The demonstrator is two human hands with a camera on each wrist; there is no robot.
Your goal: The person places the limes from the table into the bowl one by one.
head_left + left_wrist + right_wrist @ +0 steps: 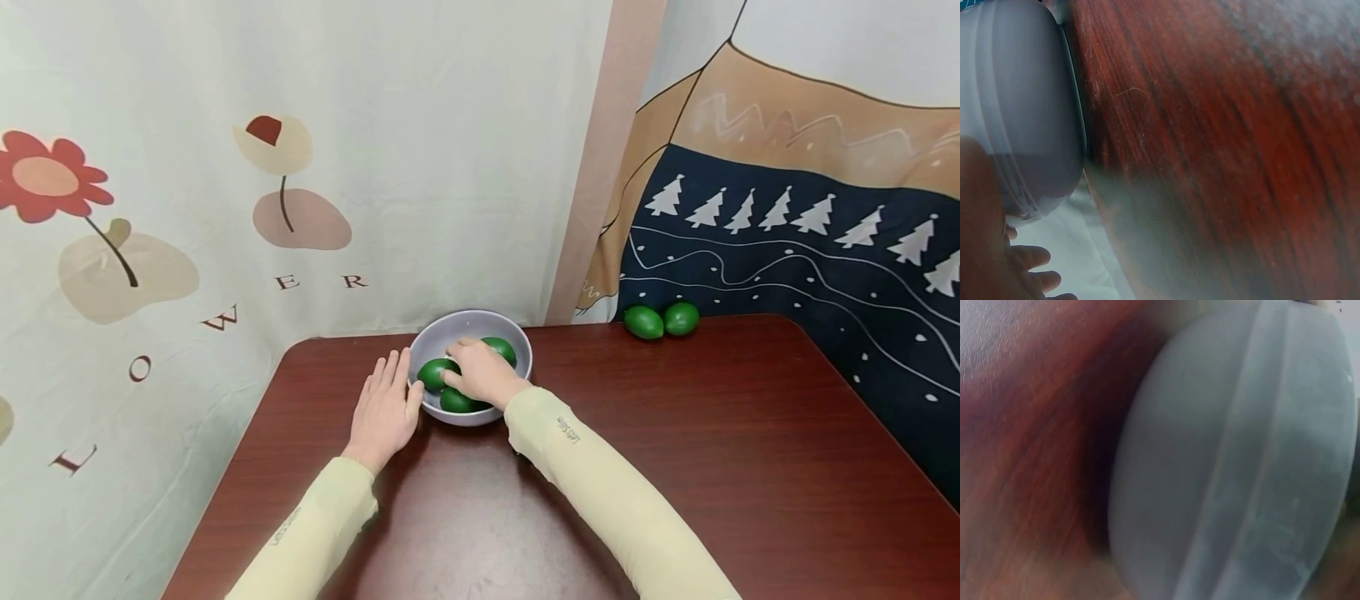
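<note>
A grey-lavender bowl (471,418) stands near the table's back edge with several green limes inside. One lime (435,375) lies at the left, another lime (457,401) at the front and a third lime (501,351) at the back right. My right hand (483,372) reaches palm down into the bowl, its thumb and fingers at the right end of the left lime. The palm hides what lies beneath, so I cannot tell whether it grips a lime. My left hand (384,408), fingers straight, rests against the bowl's left side; its fingers (1032,257) show beyond the bowl wall (1029,112).
Two more limes, a left one (644,322) and a right one (682,318), sit side by side at the back right edge of the reddish-brown table (660,400). Right behind the table hang a pale flower-print curtain (450,167) and a dark tree-patterned cloth (787,250).
</note>
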